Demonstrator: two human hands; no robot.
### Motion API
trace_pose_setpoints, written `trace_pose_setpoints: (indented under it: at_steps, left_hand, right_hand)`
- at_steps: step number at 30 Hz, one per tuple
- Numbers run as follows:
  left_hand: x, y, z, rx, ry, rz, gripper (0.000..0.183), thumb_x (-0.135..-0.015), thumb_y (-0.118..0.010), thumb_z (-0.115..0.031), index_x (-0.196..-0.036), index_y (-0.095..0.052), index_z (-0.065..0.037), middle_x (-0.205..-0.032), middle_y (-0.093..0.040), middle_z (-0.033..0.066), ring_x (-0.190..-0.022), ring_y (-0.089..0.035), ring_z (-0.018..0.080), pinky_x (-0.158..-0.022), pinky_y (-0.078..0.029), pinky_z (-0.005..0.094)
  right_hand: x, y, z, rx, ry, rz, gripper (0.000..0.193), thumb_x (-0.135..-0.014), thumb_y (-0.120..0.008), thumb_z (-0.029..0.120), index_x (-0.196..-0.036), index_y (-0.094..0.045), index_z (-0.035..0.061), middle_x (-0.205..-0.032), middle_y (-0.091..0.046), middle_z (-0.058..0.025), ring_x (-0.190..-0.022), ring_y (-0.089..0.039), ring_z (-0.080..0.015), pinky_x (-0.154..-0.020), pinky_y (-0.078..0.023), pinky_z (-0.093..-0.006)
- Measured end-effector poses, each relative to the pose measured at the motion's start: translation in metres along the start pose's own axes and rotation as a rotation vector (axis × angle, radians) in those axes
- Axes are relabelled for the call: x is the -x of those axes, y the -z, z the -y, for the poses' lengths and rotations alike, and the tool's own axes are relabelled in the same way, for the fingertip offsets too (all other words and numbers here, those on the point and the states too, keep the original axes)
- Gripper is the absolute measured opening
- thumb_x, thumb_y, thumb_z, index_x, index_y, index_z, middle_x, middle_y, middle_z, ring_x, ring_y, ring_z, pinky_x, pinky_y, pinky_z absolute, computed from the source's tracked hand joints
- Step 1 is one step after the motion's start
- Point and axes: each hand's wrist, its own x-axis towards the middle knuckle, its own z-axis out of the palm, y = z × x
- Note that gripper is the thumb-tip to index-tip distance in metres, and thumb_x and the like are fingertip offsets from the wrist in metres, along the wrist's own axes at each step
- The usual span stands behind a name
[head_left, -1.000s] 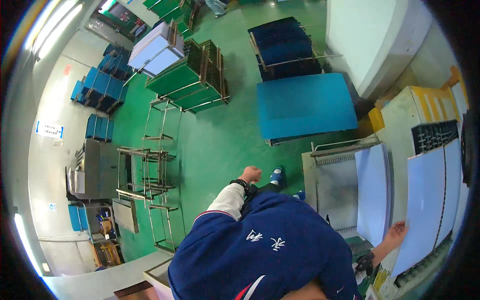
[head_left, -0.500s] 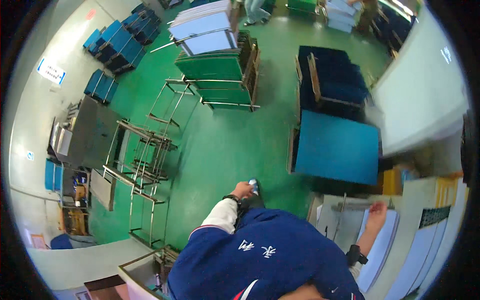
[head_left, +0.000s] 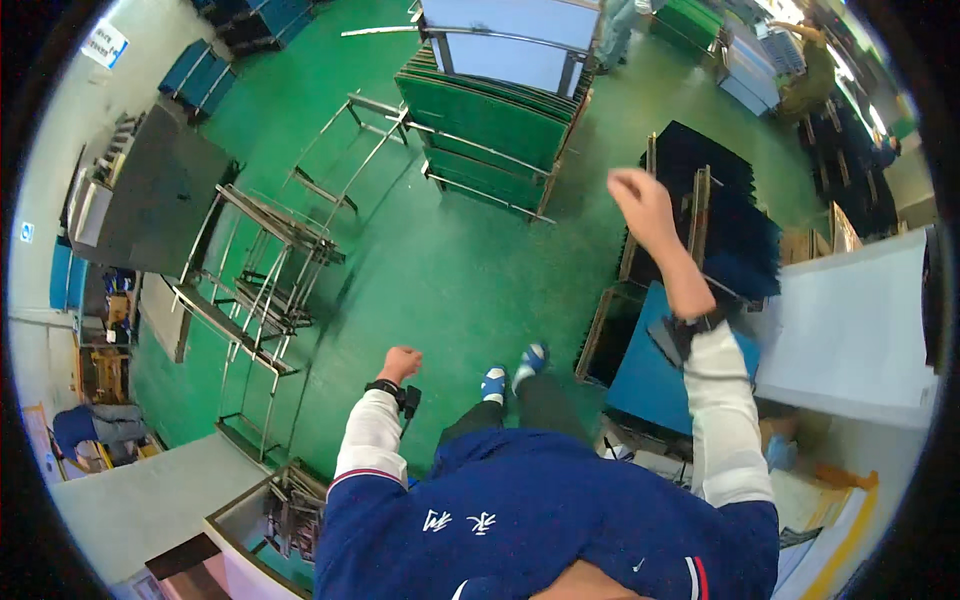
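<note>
My left hand hangs in front of me above the green floor, its fingers curled in with no object visible in them. My right hand is stretched out ahead at the right, fingers loosely closed, and nothing shows in it. From this view it overlaps the edge of a rack of dark panels; I see no contact. A blue board lies below my right forearm. Both wrists carry a black strapped device. My feet, in blue-and-white footwear, stand on the floor.
Ahead stands a rack of green boards with pale blue panels above. Bare metal frames stand at left, beside a grey board. A white sheet hangs at right. Two people are partly visible farther off.
My right hand has swung forward and left, from over the pale panels to beside the dark rack. My left hand has moved left. The view has shifted, and both feet now show.
</note>
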Motion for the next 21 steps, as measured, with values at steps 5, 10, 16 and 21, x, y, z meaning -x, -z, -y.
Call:
trace_pose_setpoints:
  at_steps: [5,10,16,21]
  left_hand:
    - [-0.065,0.022,-0.061,-0.359,-0.184,-0.062,0.028,-0.072,-0.056,-0.027,-0.082,-0.067,-0.003,-0.079,-0.065,0.0188,-0.072,-0.063,0.0337,-0.069,-0.050,0.0410]
    - [-0.139,0.022,-0.149,-0.485,-0.285,-0.106,0.031,-0.074,-0.051,-0.029,-0.085,-0.066,-0.005,-0.089,-0.063,0.0190,-0.086,-0.059,0.0371,-0.078,-0.047,0.0442]
    - [-0.255,0.008,-0.231,-0.482,-0.332,-0.051,0.031,-0.074,-0.054,-0.031,-0.089,-0.065,-0.006,-0.094,-0.063,0.0180,-0.090,-0.059,0.0361,-0.079,-0.047,0.0453]
    - [-0.326,-0.013,-0.334,-0.523,-0.597,-0.106,0.030,-0.075,-0.058,-0.032,-0.094,-0.064,-0.010,-0.097,-0.062,0.0142,-0.095,-0.057,0.0337,-0.080,-0.046,0.0454]
  right_hand:
    - [-0.176,-0.062,-0.014,0.342,0.464,-0.102,0.030,-0.075,-0.064,0.021,-0.100,-0.060,0.0045,-0.103,-0.060,-0.0151,-0.099,-0.054,-0.0321,-0.087,-0.041,-0.0384]
    - [-0.271,-0.111,-0.035,0.565,0.588,-0.086,0.034,-0.076,-0.063,0.018,-0.107,-0.057,0.0053,-0.109,-0.057,-0.0141,-0.099,-0.053,-0.0327,-0.086,-0.042,-0.0393]
    - [-0.312,-0.145,-0.050,0.662,0.627,-0.034,0.032,-0.078,-0.062,0.016,-0.107,-0.058,0.0047,-0.106,-0.058,-0.0147,-0.098,-0.053,-0.0325,-0.085,-0.042,-0.0396]
    - [-0.323,-0.165,-0.054,0.675,0.669,-0.055,0.029,-0.077,-0.064,0.010,-0.105,-0.060,0.0038,-0.102,-0.059,-0.0148,-0.096,-0.054,-0.0310,-0.084,-0.043,-0.0376]
